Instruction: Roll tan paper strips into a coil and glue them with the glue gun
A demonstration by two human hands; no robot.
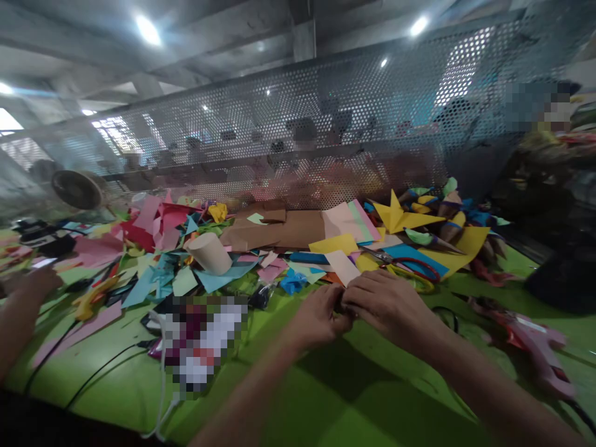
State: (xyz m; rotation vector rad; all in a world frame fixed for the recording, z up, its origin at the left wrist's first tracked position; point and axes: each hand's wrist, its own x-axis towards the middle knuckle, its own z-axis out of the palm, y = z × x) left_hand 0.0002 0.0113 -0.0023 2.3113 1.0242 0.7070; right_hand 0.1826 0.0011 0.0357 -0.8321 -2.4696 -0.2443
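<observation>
My left hand (319, 316) and my right hand (388, 304) meet over the green table (326, 397), fingertips pinched together on something small at about the middle; what it is stays hidden by the fingers. Just beyond them lie a pale pink paper strip (342, 266), a yellow sheet (333, 243) and red-handled scissors (410, 264). A crumpled blue scrap (293, 282) sits to the left of my hands.
Coloured paper cut-offs (158, 248) and a beige paper roll (209, 251) heap at the left. Folded paper cones and a yellow star (400, 216) lie at the right. A pink glue gun (535, 347) rests far right. Another person's hand (28, 285) is at the left edge. A perforated metal screen (302, 136) stands behind.
</observation>
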